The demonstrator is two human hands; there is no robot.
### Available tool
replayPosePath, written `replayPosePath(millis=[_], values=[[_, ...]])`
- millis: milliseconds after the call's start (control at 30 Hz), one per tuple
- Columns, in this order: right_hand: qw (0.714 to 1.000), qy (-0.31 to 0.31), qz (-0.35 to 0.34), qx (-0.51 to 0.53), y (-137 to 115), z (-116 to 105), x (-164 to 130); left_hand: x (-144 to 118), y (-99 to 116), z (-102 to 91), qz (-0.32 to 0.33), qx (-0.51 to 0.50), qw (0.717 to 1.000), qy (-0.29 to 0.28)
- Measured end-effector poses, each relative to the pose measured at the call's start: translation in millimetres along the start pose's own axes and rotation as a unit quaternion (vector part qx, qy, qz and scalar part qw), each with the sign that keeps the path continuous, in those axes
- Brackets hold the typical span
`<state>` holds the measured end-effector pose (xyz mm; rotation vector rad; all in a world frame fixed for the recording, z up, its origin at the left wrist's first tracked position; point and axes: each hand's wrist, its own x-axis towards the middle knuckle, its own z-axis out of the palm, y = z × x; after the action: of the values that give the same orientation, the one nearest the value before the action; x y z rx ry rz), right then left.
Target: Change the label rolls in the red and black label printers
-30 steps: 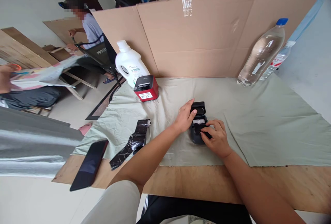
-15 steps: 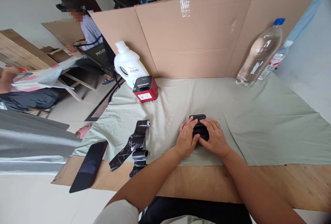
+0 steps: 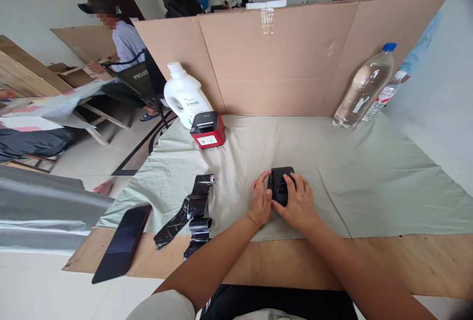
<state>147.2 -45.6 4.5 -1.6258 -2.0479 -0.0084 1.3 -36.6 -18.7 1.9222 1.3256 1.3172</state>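
A small black boxy device (image 3: 281,171) lies on the cloth in front of me, with a raised part across its top. My left hand (image 3: 260,200) presses against its left side, fingers curled along the edge. From the right, my right hand (image 3: 300,202) grips it, fingertips on its top and thumb at the near edge. My palms and fingers hide part of its right side and near end. To the left lie strips of shiny black film, partly unrolled from an upper roll (image 3: 201,185) and a lower roll (image 3: 200,227).
A red and black printer-like box (image 3: 207,130) stands before a white jug (image 3: 186,94). A smartphone (image 3: 123,241) lies at the left edge. Two water bottles, one large (image 3: 365,88), stand right, near a cardboard wall (image 3: 273,68). Other people sit beyond.
My left hand has moved from the device's top to its left side. My right fingers have shifted on the top, uncovering more of it. The view has tilted slightly.
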Motion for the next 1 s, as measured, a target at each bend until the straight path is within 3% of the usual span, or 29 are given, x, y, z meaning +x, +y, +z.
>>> replayPosePath(millis=[100, 233, 333, 433, 567, 667, 833, 933, 1000], values=[[0.998, -0.051, 0.028, 0.006, -4.5, 0.7, 0.2, -6.3, -5.2, 1.0, -0.053, -0.005, 0.998, 0.018], [0.998, -0.053, 0.006, 0.038, 25.2, -3.9, 21.0, -6.6, -5.4, 3.6, -0.059, 0.071, 0.995, -0.047], [0.998, 0.009, 0.051, 0.027, 79.6, -10.4, 63.8, -0.8, 0.8, 5.2, -0.025, 0.178, 0.962, -0.204], [0.983, 0.042, 0.176, -0.015, 146.8, -18.7, 118.2, 4.6, 7.5, 5.1, 0.022, 0.237, 0.912, -0.335], [0.952, 0.015, 0.300, -0.055, 219.1, -25.2, 166.2, 6.4, 10.1, 4.0, 0.018, 0.264, 0.892, -0.366], [0.940, -0.008, 0.335, -0.067, 246.4, -24.1, 172.5, 5.3, 8.5, 3.8, 0.022, 0.269, 0.890, -0.368], [0.936, -0.009, 0.335, -0.105, 242.9, -19.4, 161.1, 4.2, 7.1, 2.8, 0.019, 0.265, 0.891, -0.369], [0.951, 0.045, 0.268, -0.148, 207.2, -6.9, 150.1, 5.3, 10.2, 1.3, 0.013, 0.254, 0.892, -0.373], [0.973, 0.033, 0.184, -0.135, 168.9, 10.5, 136.1, 6.3, 13.6, 0.4, 0.009, 0.233, 0.901, -0.365]])
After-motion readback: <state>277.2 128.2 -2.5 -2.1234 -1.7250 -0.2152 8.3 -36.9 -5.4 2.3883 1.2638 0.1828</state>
